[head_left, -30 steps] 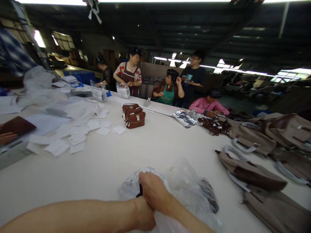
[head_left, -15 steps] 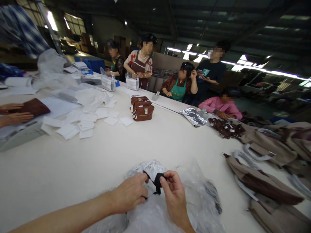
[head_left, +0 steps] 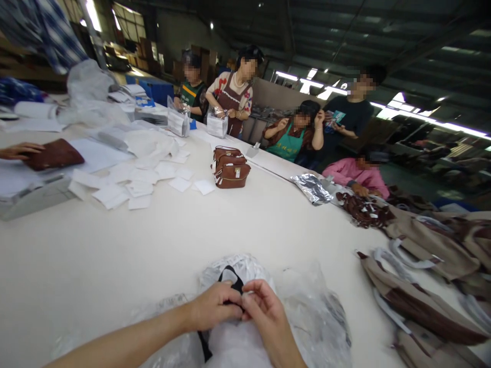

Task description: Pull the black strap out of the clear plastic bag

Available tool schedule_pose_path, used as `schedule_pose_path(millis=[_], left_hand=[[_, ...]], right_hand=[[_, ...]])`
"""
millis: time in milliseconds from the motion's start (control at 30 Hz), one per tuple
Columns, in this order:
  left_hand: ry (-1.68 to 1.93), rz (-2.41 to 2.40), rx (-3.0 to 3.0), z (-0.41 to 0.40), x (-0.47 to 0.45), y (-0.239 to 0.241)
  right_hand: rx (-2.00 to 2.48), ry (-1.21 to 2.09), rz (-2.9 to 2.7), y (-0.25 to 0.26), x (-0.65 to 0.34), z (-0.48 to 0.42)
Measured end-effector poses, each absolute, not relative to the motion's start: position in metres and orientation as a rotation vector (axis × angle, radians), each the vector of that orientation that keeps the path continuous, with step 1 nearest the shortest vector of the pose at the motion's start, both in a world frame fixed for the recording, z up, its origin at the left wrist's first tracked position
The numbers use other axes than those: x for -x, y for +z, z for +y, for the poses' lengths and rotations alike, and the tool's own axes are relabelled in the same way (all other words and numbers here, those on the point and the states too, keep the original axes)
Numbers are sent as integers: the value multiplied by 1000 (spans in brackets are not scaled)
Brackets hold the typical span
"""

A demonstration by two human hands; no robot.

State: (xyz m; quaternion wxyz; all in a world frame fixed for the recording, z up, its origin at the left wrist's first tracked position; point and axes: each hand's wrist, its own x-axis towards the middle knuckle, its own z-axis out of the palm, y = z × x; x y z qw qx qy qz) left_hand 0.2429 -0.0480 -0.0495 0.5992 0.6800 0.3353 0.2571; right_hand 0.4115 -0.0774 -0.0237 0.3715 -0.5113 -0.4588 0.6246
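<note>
We see a dim workshop | dark roof beams (head_left: pixel 345 30) overhead | strip lights (head_left: pixel 433 120) glowing right | bright windows (head_left: pixel 92 13) far left | long white table (head_left: pixel 268 220) filling the foreground

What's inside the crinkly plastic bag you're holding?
Inside the clear plastic bag, a black strap and something white show where the left hand and right hand pinch. The rest is hidden by crumpled plastic.
</note>
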Motion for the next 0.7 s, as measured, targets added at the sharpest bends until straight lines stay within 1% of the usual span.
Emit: schedule_pose_path(millis=[100,200,300,400,533,600,700], left_hand=[[560,931,-1426,-51,-243,-49],[580,926,-1438,-49,-244,-44],[588,909,-1463,-42,-242,-38],[546,835,-1509,-34,-236,-32],[467,618,-1558,-30,-229,-26],[435,708,-1620,-29,-228,-23],[341,1038,-1808,-25,-227,-15]], right_hand=[[1422,1481,-1313,-54,-417,-97],[1592,1365,-1364,-68,-415,-105],[1663,1301,-1466,-62,-411,-101],[1566,1184,-1566,-52,-410,-95],[1463,1266,-1635,-48,-414,-91],[1514,1272,-1591,-50,-415,-92],[1599,1288,-1410,-57,-413,-95]])
